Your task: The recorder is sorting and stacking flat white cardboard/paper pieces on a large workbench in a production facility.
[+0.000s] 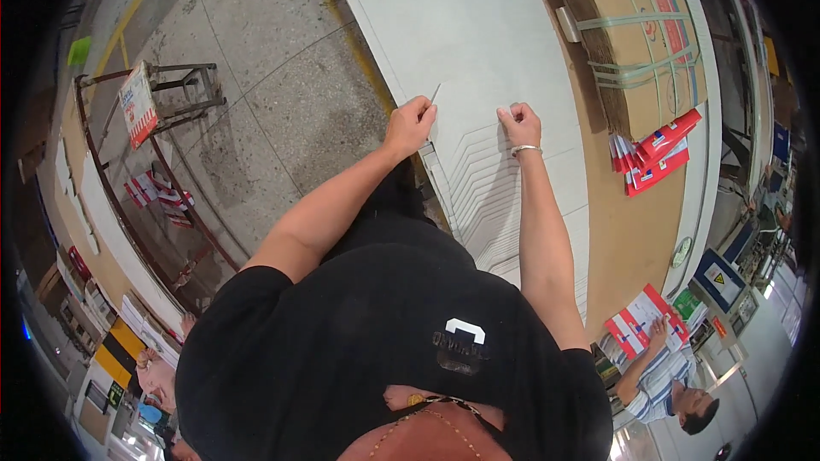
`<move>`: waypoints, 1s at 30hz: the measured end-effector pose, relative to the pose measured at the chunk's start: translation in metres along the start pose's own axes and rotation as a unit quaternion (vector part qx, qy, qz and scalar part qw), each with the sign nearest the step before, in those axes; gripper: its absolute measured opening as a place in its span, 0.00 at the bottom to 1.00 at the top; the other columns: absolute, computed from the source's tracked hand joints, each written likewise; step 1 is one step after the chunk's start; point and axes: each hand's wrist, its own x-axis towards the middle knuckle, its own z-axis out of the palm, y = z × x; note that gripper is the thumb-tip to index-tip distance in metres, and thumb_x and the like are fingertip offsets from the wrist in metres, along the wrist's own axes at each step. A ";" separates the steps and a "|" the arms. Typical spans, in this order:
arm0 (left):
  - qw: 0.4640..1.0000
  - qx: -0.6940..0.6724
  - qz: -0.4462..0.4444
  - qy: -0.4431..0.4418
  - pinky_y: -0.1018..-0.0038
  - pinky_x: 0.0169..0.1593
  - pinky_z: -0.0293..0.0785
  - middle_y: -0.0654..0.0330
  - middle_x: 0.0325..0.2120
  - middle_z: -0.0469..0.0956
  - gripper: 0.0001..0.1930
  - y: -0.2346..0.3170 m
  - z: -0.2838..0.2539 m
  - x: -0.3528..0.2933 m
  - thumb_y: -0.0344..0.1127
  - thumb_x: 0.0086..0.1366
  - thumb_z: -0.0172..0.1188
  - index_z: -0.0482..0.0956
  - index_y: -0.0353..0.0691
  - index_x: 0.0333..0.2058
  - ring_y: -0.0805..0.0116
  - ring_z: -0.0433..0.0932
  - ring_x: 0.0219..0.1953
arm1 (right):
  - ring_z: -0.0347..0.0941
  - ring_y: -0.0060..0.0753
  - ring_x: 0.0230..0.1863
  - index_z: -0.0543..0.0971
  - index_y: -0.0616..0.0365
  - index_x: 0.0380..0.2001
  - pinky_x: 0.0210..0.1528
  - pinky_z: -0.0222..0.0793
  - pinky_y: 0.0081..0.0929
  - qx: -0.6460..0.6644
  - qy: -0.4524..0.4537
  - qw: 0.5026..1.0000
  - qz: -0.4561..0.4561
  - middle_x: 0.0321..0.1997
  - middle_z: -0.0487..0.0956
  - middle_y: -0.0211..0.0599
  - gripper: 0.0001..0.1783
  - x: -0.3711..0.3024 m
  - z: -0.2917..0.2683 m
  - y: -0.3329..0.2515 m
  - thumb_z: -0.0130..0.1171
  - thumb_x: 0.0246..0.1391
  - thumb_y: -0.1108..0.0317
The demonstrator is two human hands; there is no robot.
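Note:
White cardboard sheets [481,172] lie fanned out on the table in front of me, their edges stepped one behind another. My left hand [412,126] is closed at the left side of the fan, over the table's edge. A thin dark sliver [437,92] sticks up from its fingers; whether it is a tool or a sheet seen edge-on is unclear. Across the fan, near its far right corner, my right hand [521,125] is closed in a pinch. What lies between those fingertips is too small to make out.
Strapped bundles of brown cardboard [636,34] stand at the far right, with red and white printed packs [658,154] beside them. A co-worker [670,380] at the lower right holds a red and white piece. A metal frame rack [184,90] stands on the floor at left.

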 end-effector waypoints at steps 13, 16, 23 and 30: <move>1.000 0.025 -0.003 0.014 0.71 0.22 0.65 0.58 0.13 0.70 0.13 0.000 0.000 0.003 0.39 0.62 0.52 0.74 0.33 0.27 0.74 0.68 0.14 | 0.65 0.22 0.20 0.74 0.58 0.20 0.27 0.65 0.23 -0.064 0.062 0.996 0.005 0.17 0.71 0.27 0.17 -0.025 -0.007 -0.036 0.69 0.36 0.58; 0.999 0.033 0.013 0.030 0.71 0.22 0.65 0.57 0.13 0.71 0.13 0.001 0.003 0.003 0.39 0.61 0.52 0.74 0.33 0.27 0.74 0.69 0.15 | 0.66 0.23 0.21 0.75 0.57 0.21 0.26 0.65 0.23 -0.034 0.088 0.995 0.014 0.18 0.72 0.28 0.17 -0.020 0.002 -0.020 0.70 0.36 0.58; 0.999 0.029 -0.005 0.030 0.71 0.24 0.67 0.57 0.15 0.72 0.13 0.002 0.003 0.000 0.39 0.60 0.53 0.75 0.33 0.27 0.73 0.70 0.17 | 0.66 0.23 0.22 0.75 0.57 0.23 0.27 0.65 0.24 -0.004 0.087 0.996 0.013 0.19 0.72 0.28 0.18 -0.022 0.005 -0.011 0.71 0.34 0.57; 0.998 0.049 0.003 0.031 0.71 0.25 0.68 0.55 0.15 0.73 0.13 0.004 0.004 0.003 0.40 0.60 0.53 0.75 0.34 0.28 0.71 0.72 0.18 | 0.66 0.23 0.23 0.75 0.57 0.25 0.27 0.66 0.24 -0.006 0.082 0.997 0.008 0.19 0.71 0.28 0.19 -0.021 0.004 -0.011 0.71 0.34 0.57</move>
